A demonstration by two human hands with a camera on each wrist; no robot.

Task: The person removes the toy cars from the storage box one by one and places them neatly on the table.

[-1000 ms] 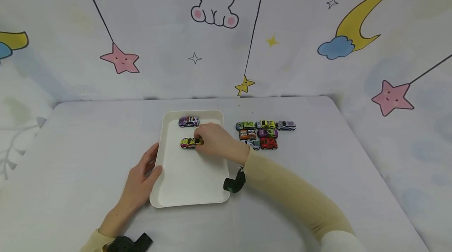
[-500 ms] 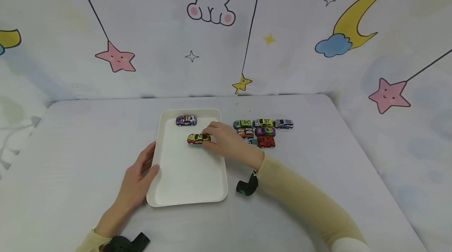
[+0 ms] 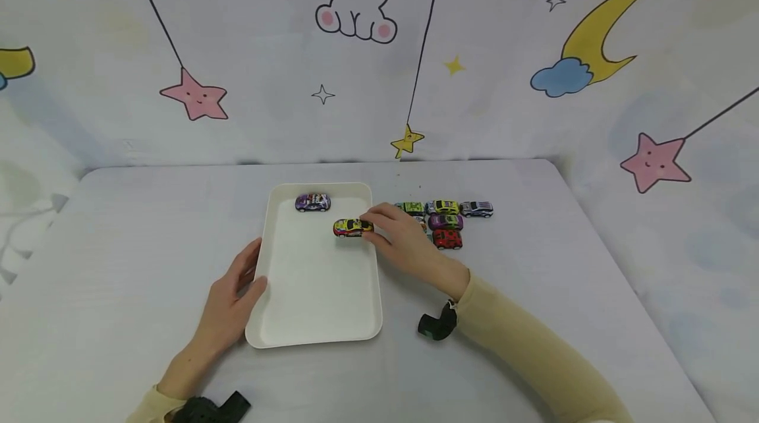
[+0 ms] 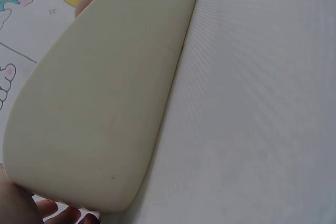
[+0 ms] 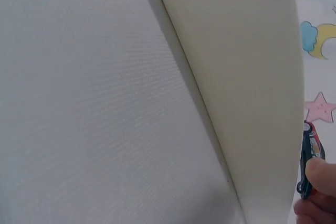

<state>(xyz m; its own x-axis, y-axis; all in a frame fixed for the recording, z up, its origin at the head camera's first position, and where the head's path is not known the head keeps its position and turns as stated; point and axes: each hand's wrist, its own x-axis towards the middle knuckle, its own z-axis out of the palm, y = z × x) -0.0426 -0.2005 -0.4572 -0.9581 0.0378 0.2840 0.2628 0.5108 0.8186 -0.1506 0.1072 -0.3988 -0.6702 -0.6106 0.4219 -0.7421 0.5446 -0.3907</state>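
My right hand (image 3: 412, 248) pinches the rear of a yellow and red toy car (image 3: 348, 228) between thumb and fingers. In the head view this car is over the right side of the white tray (image 3: 314, 304), reaching its rim. The right wrist view has the dark underside of the toy car (image 5: 307, 166) and part of the right hand (image 5: 320, 187) beyond the tray wall. My left hand (image 3: 228, 301) rests against the tray's left edge, fingers along the outer wall and thumb at the rim. A purple toy car (image 3: 312, 202) sits in the tray's upper part.
Right of the tray, several toy cars stand in close rows, among them a red one (image 3: 447, 239), a purple-green one (image 3: 445, 221) and a silver one (image 3: 477, 209). My right hand partly hides some. A patterned cloth wall (image 3: 255, 67) rises behind the white table (image 3: 148, 232).
My right hand has moved right with the yellow and red toy car, from the tray's middle to its right rim. The left hand stays at the tray's left edge.
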